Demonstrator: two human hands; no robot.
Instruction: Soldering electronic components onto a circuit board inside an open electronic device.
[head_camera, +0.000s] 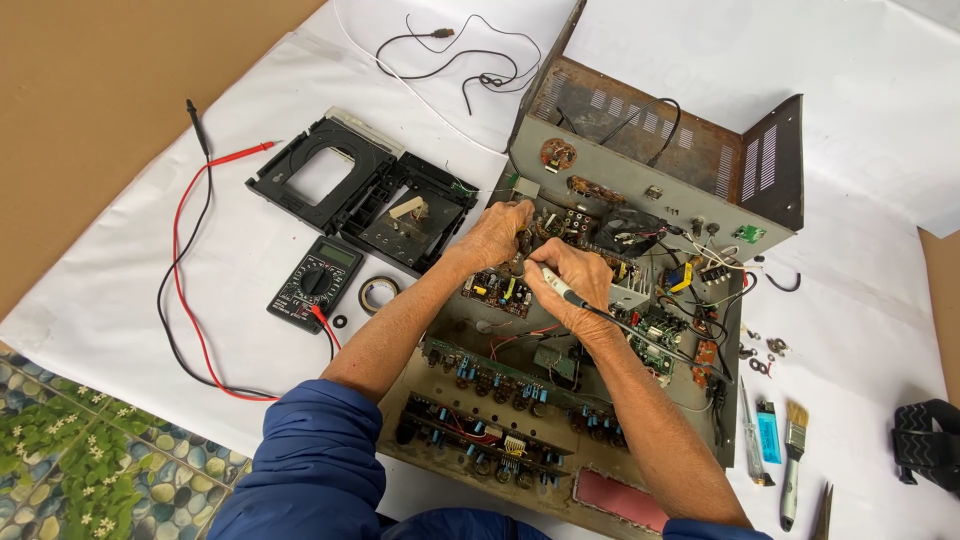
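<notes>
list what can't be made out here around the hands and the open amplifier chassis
Head view:
- Tip of the soldering iron: hidden by the right hand.
- Part under the left hand: covered by its fingers.
- Circuit boards: components too small.
- Black strap: cut off by the right edge.

Rusty matt metal chassis (640, 160) on a creased white cloth (120, 290).

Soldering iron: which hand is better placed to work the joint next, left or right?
Right, probably. The right hand already grips the soldering iron, tip aimed at the boards near the chassis back wall. The left hand pinches a part beside the tip, so it seems busy steadying.
</notes>
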